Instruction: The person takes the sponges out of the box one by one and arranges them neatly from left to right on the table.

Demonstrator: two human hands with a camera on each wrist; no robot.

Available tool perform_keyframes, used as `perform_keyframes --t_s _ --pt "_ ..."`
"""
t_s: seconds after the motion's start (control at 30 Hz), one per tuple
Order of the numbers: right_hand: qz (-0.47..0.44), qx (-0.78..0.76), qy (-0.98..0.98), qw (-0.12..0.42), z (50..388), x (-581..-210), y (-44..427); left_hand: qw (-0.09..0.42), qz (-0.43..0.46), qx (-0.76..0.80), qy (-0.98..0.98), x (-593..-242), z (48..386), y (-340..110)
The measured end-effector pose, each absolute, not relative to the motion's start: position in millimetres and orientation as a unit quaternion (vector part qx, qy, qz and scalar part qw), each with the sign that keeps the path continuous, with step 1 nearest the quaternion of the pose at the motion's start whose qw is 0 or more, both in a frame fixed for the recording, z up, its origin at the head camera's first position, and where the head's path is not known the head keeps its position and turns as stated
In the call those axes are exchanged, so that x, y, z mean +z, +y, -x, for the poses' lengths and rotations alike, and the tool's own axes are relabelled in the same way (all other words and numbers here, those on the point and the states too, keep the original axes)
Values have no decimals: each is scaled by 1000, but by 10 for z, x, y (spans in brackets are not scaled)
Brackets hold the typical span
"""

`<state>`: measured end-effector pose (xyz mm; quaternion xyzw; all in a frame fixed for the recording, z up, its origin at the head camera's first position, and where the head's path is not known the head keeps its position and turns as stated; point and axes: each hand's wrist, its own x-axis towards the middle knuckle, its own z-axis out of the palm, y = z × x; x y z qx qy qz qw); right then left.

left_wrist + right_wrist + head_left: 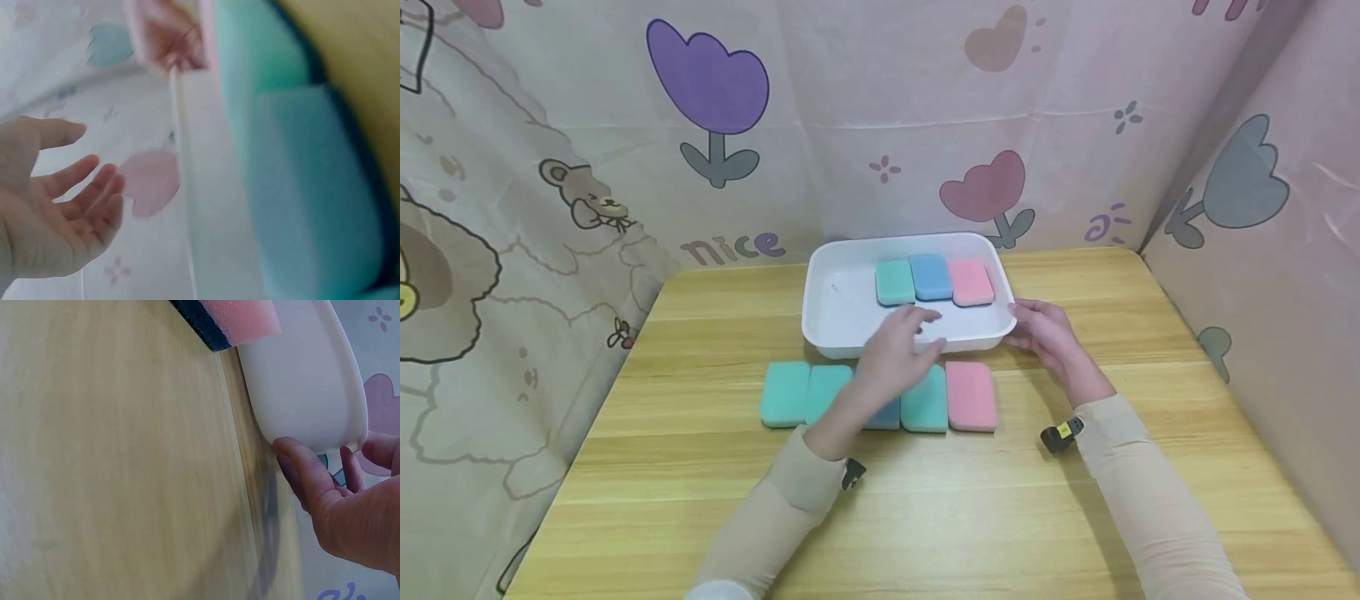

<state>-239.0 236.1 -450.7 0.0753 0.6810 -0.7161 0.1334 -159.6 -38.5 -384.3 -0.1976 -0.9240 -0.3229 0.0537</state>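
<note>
A white plastic tray (842, 325) stands toward the back of the table, holding a green sponge (895, 282), a blue sponge (931, 277) and a pink sponge (972, 282) side by side. My right hand (1047, 333) grips the tray's front right corner, thumb at the rim and fingers lower on the wall, as the right wrist view shows. Over the tray's front edge hovers my left hand (895, 354), fingers loosely bent, with nothing in it. Below it lies a row of several sponges, with a pink one (972, 397) at the right end and a green one (785, 394) at the left.
The wooden table (700, 467) carries the tray and the sponge row. A patterned cloth (850, 100) hangs behind the tray and along both sides. In the left wrist view, dark scouring layers show beneath the blurred sponges (312, 187).
</note>
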Motion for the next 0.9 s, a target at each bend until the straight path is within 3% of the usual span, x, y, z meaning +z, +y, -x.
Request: perform_keyframes --t_s 0.27,0.5,0.67,0.9 --pt "-83 -715 681 134 2395 -4516 2364 209 110 -427 -873 -3711 1773 -823" --pt "-80 -717 679 135 2395 -4516 2358 261 17 -452 -853 -3755 1928 -1213" --pt "-84 -714 682 136 2391 -4509 2353 235 -46 -455 -858 -3835 1986 -1448" --pt "-85 -713 682 136 2394 -4504 2354 131 -115 -454 -874 -3978 2067 -1655"
